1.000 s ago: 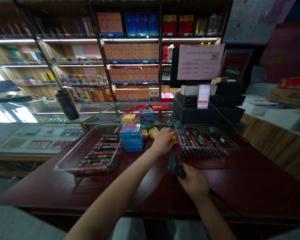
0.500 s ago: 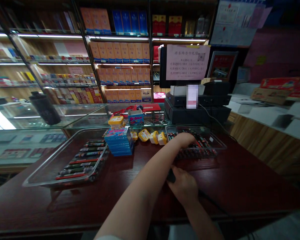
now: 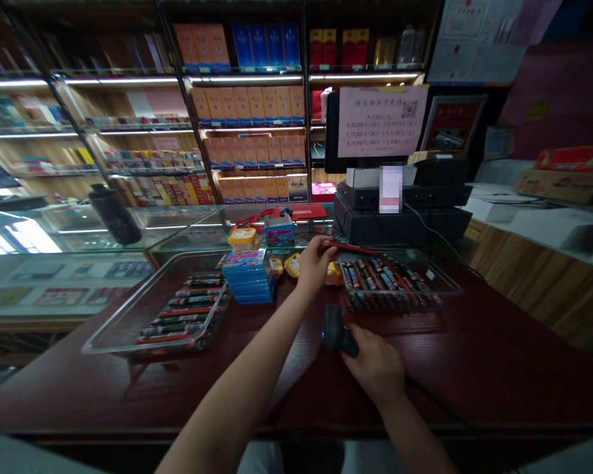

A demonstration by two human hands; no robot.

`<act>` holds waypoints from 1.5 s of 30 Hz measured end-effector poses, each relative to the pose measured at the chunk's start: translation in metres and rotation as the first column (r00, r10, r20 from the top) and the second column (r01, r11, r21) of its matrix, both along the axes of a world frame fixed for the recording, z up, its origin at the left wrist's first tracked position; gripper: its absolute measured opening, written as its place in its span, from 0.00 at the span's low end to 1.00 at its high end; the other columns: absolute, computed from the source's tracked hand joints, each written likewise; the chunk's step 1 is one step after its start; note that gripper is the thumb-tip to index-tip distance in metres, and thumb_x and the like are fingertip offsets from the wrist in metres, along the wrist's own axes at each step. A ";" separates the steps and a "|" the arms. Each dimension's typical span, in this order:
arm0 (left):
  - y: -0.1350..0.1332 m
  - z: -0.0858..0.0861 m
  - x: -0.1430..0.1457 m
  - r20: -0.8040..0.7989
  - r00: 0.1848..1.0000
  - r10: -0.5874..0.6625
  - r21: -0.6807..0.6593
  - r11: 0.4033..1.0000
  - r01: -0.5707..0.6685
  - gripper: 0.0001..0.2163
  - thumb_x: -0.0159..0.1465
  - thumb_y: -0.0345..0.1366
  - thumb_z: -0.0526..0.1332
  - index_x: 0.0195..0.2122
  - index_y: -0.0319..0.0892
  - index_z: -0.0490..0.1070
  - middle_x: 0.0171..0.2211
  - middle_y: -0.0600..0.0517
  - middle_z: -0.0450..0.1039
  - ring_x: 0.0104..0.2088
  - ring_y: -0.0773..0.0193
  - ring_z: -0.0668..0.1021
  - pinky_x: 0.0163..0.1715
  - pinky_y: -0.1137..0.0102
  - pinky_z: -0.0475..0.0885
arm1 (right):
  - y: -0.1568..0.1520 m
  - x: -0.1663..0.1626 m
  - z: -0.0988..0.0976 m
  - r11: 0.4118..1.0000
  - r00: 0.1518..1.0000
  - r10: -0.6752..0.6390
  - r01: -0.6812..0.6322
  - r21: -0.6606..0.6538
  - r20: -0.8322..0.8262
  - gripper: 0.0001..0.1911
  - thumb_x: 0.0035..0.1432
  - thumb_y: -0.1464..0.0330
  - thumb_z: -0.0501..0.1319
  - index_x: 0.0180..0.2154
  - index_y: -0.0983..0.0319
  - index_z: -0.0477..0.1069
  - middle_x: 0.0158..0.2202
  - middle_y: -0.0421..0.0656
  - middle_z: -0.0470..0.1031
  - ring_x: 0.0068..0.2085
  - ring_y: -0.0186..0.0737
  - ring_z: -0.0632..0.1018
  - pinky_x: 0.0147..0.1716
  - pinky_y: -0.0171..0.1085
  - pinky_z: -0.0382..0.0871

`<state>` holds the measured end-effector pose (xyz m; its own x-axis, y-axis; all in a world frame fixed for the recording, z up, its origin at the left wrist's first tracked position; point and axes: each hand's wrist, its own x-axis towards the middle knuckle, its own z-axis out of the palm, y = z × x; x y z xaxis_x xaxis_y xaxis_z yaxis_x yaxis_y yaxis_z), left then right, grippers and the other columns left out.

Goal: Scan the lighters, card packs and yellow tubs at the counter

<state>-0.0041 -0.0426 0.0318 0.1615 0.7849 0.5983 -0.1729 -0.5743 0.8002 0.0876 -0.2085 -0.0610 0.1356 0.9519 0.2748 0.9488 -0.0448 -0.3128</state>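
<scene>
My left hand (image 3: 315, 264) is closed on a thin red stick-like item (image 3: 348, 248), held just above the left end of the right clear tray (image 3: 445, 284), which holds several similar slim packaged items. My right hand (image 3: 375, 365) grips a black handheld scanner (image 3: 334, 329) with a small blue light, its cable trailing right over the dark red wooden counter (image 3: 499, 375). A left clear tray (image 3: 123, 322) holds several more of the slim items.
A stack of blue boxes (image 3: 250, 276) and small yellow packs (image 3: 292, 264) sit between the trays. Behind stand a black till with a screen and paper notice (image 3: 383, 122), a glass display counter (image 3: 128, 227), a black tumbler (image 3: 114, 214) and lit shelves of cartons.
My left hand went into the right tray, then lifted back left holding a red item. The scanner in my right hand has come back into full view.
</scene>
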 end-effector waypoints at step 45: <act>-0.053 -0.118 -0.102 0.318 0.922 0.221 -0.478 0.877 -0.045 0.17 0.42 0.31 0.71 0.34 0.38 0.72 0.45 0.43 0.76 0.43 0.59 0.77 0.43 0.66 0.71 | -0.025 -0.017 0.032 0.992 0.634 0.057 -0.126 -0.030 -0.771 0.20 0.48 0.54 0.62 0.38 0.61 0.68 0.25 0.38 0.73 0.23 0.35 0.73 0.22 0.34 0.65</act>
